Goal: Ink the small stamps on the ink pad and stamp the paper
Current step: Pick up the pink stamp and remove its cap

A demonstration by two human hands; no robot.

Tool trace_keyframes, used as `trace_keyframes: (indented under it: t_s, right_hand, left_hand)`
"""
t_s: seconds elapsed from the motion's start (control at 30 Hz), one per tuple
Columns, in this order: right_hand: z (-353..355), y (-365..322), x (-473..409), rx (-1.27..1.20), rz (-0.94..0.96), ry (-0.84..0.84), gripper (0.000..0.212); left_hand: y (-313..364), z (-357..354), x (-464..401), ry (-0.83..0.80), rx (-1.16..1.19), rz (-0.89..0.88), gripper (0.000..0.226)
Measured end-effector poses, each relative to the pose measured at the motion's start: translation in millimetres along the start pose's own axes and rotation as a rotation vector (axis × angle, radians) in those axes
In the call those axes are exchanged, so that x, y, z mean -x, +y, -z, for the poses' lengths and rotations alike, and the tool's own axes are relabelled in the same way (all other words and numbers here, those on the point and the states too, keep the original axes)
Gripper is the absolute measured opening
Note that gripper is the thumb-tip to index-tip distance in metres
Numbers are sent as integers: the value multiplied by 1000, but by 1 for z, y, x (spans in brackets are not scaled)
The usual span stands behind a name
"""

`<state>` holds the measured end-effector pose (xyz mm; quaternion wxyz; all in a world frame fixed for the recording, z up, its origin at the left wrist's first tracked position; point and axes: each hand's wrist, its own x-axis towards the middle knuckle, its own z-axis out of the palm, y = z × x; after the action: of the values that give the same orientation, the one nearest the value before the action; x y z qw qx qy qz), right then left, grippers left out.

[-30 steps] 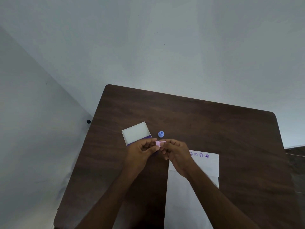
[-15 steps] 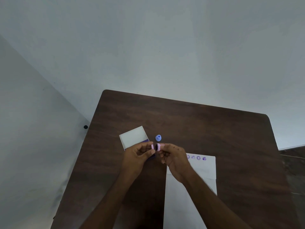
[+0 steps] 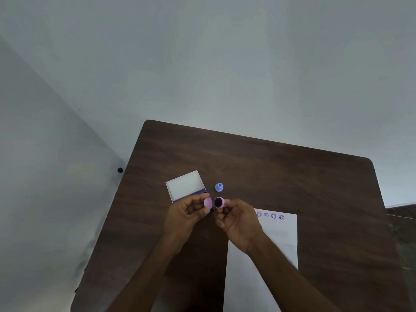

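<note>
- Since the earlier frame, the two pink pieces have separated: cap (image 3: 207, 202) and pink stamp (image 3: 219, 202) now sit apart, one in each hand.
- Table (image 3: 270, 167): dark wood, the landmark for all positions below.
- Paper (image 3: 279, 230): white sheet at the table's near right; four purple prints (image 3: 270, 215) line its far edge, so several stampings appear done and most of the sheet is blank.
- Open box (image 3: 185, 185): white-lined, left of table centre; the ink pad cannot be made out.
- Left hand (image 3: 186, 212): pinched on the cap, near table centre.
- Right hand (image 3: 240, 218): closed on the pink stamp, dark face turned up; inking and pressing it seem to remain.
- Blue stamp (image 3: 219, 187): stands alone, just beyond the hands.
</note>
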<state>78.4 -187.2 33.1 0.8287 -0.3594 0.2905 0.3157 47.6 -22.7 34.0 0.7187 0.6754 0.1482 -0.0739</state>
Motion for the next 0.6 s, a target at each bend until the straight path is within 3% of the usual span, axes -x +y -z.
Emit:
trace_keyframes:
  t_s: [0.33, 0.6]
  right_hand:
    - [-11, 10, -7, -10, -91, -12, 25]
    - [-28, 25, -14, 63, -156, -72, 27]
  left_hand:
    - [-29, 39, 14, 108, -28, 103, 31]
    - [-77, 74, 27, 380, -217, 155, 26]
